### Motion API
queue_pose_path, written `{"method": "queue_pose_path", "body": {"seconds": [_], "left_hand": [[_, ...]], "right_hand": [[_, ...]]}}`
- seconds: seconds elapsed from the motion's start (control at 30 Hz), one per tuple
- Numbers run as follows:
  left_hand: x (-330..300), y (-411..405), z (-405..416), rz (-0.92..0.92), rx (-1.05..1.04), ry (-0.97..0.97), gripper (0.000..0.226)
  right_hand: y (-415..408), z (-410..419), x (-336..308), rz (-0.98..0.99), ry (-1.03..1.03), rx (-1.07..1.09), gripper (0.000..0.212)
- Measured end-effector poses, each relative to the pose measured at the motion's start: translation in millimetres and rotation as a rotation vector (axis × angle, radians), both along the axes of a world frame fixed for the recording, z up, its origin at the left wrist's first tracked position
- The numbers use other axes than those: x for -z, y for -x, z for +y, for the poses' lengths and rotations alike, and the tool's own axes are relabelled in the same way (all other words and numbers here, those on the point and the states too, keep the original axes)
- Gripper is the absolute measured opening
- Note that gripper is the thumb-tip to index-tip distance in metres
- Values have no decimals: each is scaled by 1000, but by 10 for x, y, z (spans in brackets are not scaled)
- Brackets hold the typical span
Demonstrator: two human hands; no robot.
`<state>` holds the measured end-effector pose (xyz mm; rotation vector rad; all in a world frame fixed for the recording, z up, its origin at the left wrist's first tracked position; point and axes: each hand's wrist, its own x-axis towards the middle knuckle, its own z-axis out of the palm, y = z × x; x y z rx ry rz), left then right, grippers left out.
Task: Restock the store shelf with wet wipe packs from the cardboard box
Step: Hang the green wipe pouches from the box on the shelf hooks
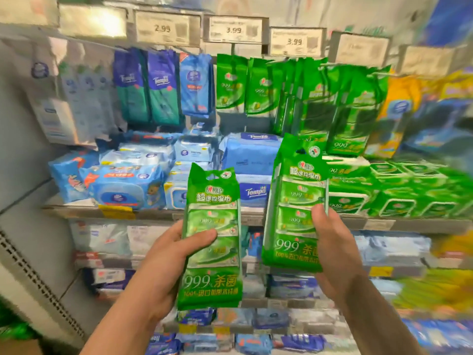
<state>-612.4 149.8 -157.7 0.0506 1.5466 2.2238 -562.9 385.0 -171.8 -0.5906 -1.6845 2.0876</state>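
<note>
Head view: 2 hands are raised in front of a store shelf, each grasping 1 green wet wipe pack upright. The left hand grips the left pack from its left edge, thumb across the front of the pack, fingers behind. The right hand grips the right pack at its lower right edge, thumb on the front. The right pack is held higher than the left one and overlaps the shelf contents behind it. The 2 packs are apart from each other, neither touching the shelf.

Behind them, a row of matching green packs hangs from pegs; the exact count cannot be told because of blur and overlap. To the left hang 2 dark blue-and-teal packs and 1 visible light blue hanging pack. Along the rail above, 3 price tags are legible: 2.99, 3.99 and 3.99. On the shelf board lie blue wipe packs at left and green flat packs at right. Lower shelves hold further blurred packs.
</note>
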Motion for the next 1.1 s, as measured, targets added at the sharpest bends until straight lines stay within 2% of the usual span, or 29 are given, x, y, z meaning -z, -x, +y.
{"method": "queue_pose_path", "body": {"seconds": [0.03,0.13,0.27,0.37,0.47,0.53,0.57,0.7,0.83,1.0,1.1], "left_hand": [[-51,72,108,19,22,-5,31],[-171,292,394,73,59,-12,31],[-315,639,759,122,114,-32,33],[-368,845,981,141,149,-48,37],[-395,1002,1146,148,172,-54,38],[-404,1069,1238,149,191,-56,38],[-403,1100,1281,150,195,-55,37],[-420,1167,1439,171,180,-45,34],[-451,1183,1573,162,88,-50,31],[-486,1149,1645,162,23,-51,41],[-461,1105,1691,154,-31,-55,38]], "right_hand": [[48,82,-84,9,-46,7,71],[194,316,-308,131,-175,96,31],[467,594,-531,202,-433,186,52],[633,825,-665,230,-487,179,55],[755,1009,-757,234,-522,161,45],[806,1057,-804,238,-520,159,18],[825,1067,-826,260,-529,162,13],[830,1147,-898,350,-606,110,24],[884,1309,-914,430,-585,83,14],[1074,1496,-866,399,-582,97,28],[1127,1576,-756,400,-608,57,38]]}}
